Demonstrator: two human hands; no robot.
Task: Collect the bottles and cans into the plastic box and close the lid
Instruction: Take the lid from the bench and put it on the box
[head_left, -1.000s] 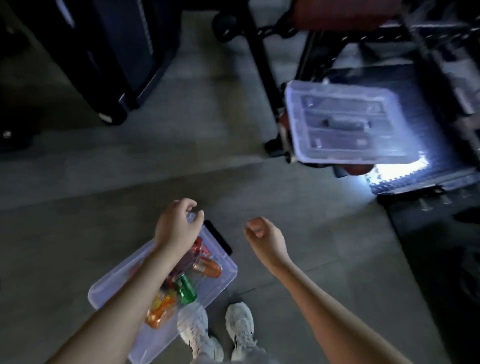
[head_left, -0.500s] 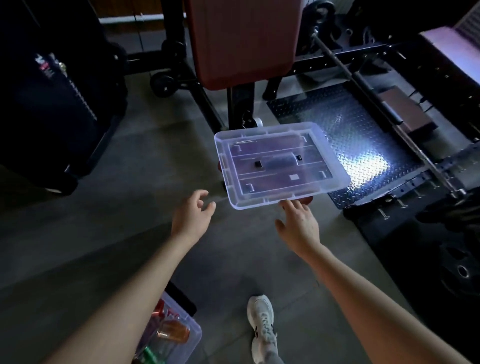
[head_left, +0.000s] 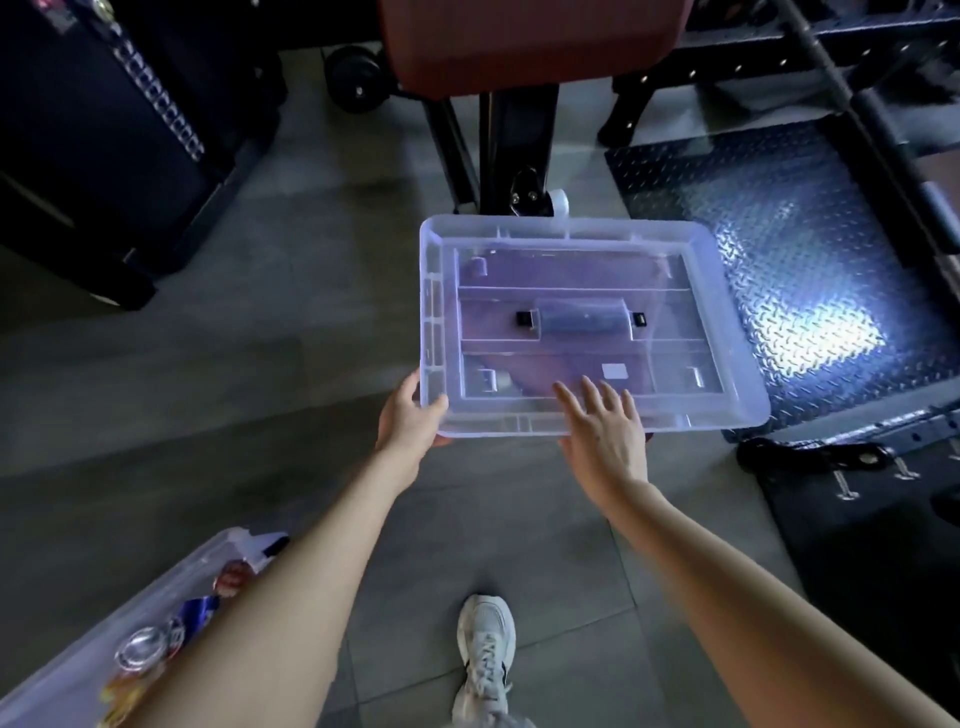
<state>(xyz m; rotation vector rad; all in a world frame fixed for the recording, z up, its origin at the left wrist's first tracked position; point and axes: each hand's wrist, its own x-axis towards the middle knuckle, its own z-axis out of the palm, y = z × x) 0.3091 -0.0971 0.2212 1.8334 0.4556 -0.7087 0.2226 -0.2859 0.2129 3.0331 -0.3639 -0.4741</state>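
Note:
The clear plastic lid (head_left: 576, 322) lies flat at the middle of the view, just in front of a bench's post. My left hand (head_left: 410, 415) grips its near left corner. My right hand (head_left: 605, 426) is at the near edge with its fingers spread on top of the lid; the thumb is hidden. The clear plastic box (head_left: 228, 543) stands open on the floor at the lower left, partly behind my left forearm. Several bottles and cans (head_left: 156, 644) lie inside it.
A red padded bench (head_left: 519, 47) on a black frame stands right behind the lid. A bright diamond-plate platform (head_left: 805, 260) and black gym gear fill the right side. A large dark case (head_left: 93, 156) stands at the left. My white shoe (head_left: 485, 660) is on the grey floor below.
Both hands left the box and reached forward to the lid. The left hand has closed on its corner and the right hand's fingers now lie over its near edge. The view has moved closer.

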